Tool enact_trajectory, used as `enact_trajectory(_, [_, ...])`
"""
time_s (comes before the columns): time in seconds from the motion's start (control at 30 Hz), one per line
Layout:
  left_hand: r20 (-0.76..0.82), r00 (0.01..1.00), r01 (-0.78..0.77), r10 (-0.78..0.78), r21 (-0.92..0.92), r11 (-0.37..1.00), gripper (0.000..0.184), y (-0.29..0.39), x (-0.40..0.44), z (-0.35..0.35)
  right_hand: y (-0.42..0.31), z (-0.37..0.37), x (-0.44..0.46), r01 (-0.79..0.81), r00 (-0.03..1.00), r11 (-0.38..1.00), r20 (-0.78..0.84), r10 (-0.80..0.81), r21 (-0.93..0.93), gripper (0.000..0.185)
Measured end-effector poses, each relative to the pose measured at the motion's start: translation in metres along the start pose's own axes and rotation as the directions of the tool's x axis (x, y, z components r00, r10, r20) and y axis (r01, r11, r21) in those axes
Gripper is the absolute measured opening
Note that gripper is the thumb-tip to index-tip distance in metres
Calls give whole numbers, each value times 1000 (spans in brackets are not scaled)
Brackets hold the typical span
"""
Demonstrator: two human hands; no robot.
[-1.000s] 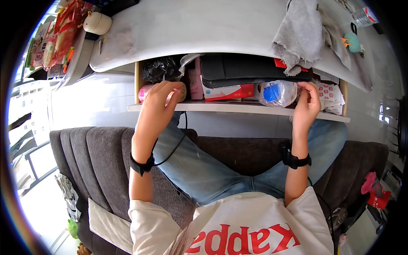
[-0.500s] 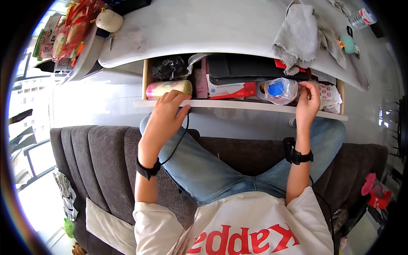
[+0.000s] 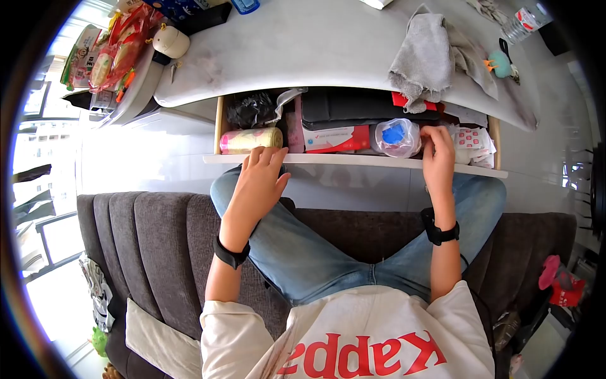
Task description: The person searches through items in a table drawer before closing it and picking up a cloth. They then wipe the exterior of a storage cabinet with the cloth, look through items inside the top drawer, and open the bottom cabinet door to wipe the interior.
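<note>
My left hand (image 3: 261, 180) lies over the front edge of an open drawer (image 3: 334, 159), fingers stretched and thumb apart, holding nothing. Just beyond its fingertips is a roll in yellow and pink wrapping (image 3: 249, 139). Over the same edge, further right, my right hand (image 3: 439, 155) has its fingers curled closed beside a clear plastic-wrapped container (image 3: 399, 138) with a blue patch on top. Whatever those fingers grip, if anything, is hidden. Between the hands sit a red and white box (image 3: 338, 139) and a black flat case (image 3: 366, 107). White packets with red print (image 3: 475, 140) lie right of my right hand.
Above the drawer is a grey-white tabletop (image 3: 284, 50), with a grey cloth (image 3: 424, 57) hanging over its edge. A black plastic bag (image 3: 251, 109) fills the drawer's back left corner. A plastic bottle (image 3: 525, 23) stands far right. The dark sofa (image 3: 151, 243) is beneath me.
The view has shifted slightly, showing more tabletop. My left hand has flattened, its fingers straighter over the drawer edge. My right fingers are more curled, still beside the wrapped container.
</note>
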State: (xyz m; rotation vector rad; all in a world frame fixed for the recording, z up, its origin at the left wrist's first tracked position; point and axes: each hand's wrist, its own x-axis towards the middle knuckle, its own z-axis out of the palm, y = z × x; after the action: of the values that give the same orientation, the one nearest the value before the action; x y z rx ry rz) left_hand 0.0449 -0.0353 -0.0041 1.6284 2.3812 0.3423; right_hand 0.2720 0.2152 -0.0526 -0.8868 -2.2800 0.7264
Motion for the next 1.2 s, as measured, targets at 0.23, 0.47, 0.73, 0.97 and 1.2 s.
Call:
enact_trajectory(0.23, [14, 999, 29, -30, 79, 996, 49, 6, 0, 8, -5, 4, -8, 78, 991, 995, 112, -71, -63, 31])
enact_trajectory(0.47, [19, 999, 24, -26, 109, 994, 53, 9, -3, 9, -35, 15, -15, -67, 971, 996, 234, 52, 57, 67])
enact_trajectory(0.73, [-21, 1000, 19, -16, 136, 991, 57, 12, -7, 12, -38, 38, -10, 165, 980, 921, 163, -113, -354, 50])
enact_trajectory(0.97, [-69, 997, 56, -42, 223, 973, 61, 13, -2, 28, -50, 32, 9, 237, 934, 876, 346, -87, -420, 38])
enact_trajectory(1.2, [-180, 980, 91, -81, 49, 995, 62, 34, -10, 39, -38, 66, 26, 59, 949, 959, 315, 33, -277, 46])
